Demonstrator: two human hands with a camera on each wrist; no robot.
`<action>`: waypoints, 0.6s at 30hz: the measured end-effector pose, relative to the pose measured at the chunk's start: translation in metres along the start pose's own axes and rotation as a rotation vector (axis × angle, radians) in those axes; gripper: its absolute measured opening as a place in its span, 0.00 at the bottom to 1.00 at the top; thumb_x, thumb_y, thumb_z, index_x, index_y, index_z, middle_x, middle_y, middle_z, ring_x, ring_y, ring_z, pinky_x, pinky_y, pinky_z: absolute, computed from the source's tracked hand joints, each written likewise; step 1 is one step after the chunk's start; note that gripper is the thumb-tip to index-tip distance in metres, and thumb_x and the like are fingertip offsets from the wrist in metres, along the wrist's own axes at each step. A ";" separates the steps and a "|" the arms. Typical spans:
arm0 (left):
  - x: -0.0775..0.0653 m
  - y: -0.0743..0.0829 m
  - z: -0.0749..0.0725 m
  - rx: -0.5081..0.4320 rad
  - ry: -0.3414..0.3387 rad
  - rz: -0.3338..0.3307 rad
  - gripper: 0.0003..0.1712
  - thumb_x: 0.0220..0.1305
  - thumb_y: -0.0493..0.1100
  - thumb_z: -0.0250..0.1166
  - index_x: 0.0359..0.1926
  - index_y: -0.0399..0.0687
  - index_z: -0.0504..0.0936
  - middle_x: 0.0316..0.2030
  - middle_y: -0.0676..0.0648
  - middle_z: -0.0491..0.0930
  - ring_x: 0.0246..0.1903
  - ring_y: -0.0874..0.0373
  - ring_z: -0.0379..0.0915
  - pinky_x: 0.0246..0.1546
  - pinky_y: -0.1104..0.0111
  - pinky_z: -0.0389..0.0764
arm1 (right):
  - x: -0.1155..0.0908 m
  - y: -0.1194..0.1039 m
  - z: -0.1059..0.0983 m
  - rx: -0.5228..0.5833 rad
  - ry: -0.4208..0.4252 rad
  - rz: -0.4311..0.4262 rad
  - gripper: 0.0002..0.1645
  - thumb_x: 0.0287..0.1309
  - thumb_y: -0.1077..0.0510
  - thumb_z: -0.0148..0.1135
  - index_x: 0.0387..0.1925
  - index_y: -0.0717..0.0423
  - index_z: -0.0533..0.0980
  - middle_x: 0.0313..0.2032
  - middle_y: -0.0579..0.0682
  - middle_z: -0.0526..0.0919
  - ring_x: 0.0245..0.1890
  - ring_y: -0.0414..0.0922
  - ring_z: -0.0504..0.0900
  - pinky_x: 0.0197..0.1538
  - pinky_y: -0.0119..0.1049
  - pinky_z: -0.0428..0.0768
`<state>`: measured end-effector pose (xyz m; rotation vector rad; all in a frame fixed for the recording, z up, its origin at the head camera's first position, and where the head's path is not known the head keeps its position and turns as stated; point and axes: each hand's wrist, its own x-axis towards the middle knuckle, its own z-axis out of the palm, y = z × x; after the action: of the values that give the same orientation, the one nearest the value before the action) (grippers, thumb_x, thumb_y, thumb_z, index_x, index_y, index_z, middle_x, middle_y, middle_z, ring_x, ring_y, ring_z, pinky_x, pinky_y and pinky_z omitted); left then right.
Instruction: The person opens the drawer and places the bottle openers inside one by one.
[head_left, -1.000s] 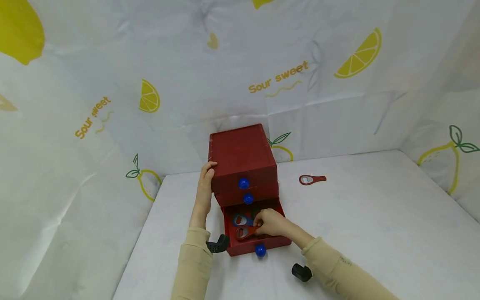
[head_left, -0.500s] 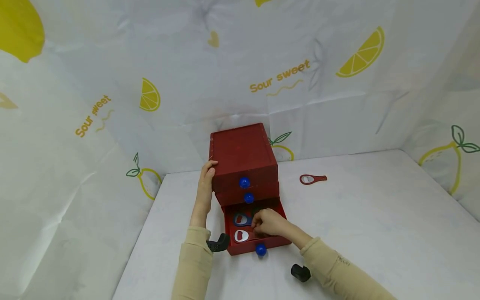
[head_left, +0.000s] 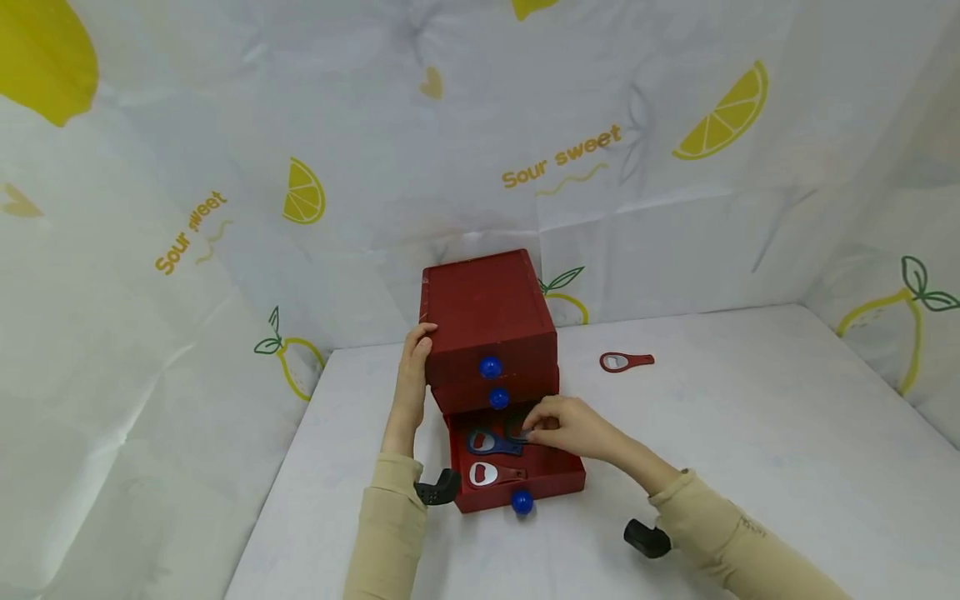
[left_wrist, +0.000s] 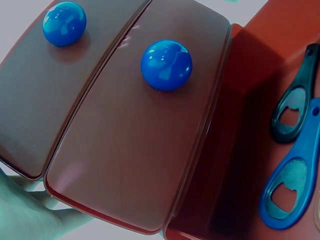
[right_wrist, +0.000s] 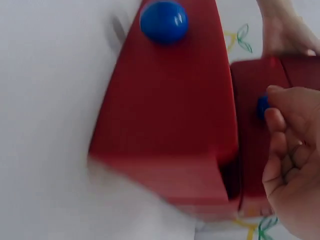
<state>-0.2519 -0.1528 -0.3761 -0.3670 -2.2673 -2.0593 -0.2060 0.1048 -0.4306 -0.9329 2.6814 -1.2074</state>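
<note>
A red drawer cabinet (head_left: 483,300) with blue round knobs stands against the back cloth, its bottom drawer (head_left: 555,485) pulled out. My left hand (head_left: 410,375) presses along the cabinet's left side, fingers at the top edge. Over the right part of that drawer hovers my right hand (head_left: 576,427), fingers loosely bent and nothing seen between them in the right wrist view. Inside lie a red bottle opener (head_left: 483,474), a blue bottle opener (left_wrist: 270,212) and a dark green bottle opener (left_wrist: 281,134); the fingers partly cover the green one in the head view.
Another red bottle opener (head_left: 626,361) lies on the white table (head_left: 720,417), right of the cabinet. Two upper drawers are closed, their knobs facing front. White cloth printed with lemons hangs behind and at both sides.
My right hand has let go of the red bottle opener at the drawer's front and moved up and right, off the openers. My left hand stays on the cabinet.
</note>
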 end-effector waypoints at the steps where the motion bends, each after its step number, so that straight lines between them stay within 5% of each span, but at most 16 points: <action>1: 0.000 0.000 0.000 0.000 0.001 0.000 0.23 0.70 0.52 0.40 0.62 0.50 0.61 0.65 0.44 0.57 0.53 0.51 0.62 0.48 0.63 0.67 | -0.002 0.005 -0.008 0.001 0.008 -0.001 0.08 0.55 0.55 0.63 0.36 0.53 0.81 0.32 0.43 0.80 0.29 0.32 0.70 0.33 0.27 0.73; 11: 0.000 0.003 -0.001 0.000 0.016 0.005 0.22 0.70 0.52 0.40 0.61 0.52 0.61 0.65 0.43 0.56 0.54 0.49 0.61 0.48 0.62 0.66 | -0.014 0.069 -0.089 -0.085 0.108 0.201 0.10 0.55 0.54 0.63 0.37 0.54 0.81 0.33 0.48 0.82 0.30 0.38 0.72 0.32 0.31 0.72; 18: 0.001 0.001 0.000 0.008 0.001 -0.001 0.22 0.71 0.52 0.40 0.61 0.51 0.61 0.68 0.46 0.53 0.56 0.50 0.60 0.50 0.62 0.65 | -0.023 0.116 -0.102 -0.119 0.152 0.324 0.20 0.58 0.54 0.61 0.46 0.65 0.77 0.40 0.59 0.82 0.41 0.50 0.79 0.41 0.39 0.76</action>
<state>-0.2523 -0.1529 -0.3747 -0.3644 -2.2747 -2.0502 -0.2752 0.2443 -0.4449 -0.4037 2.8996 -1.0982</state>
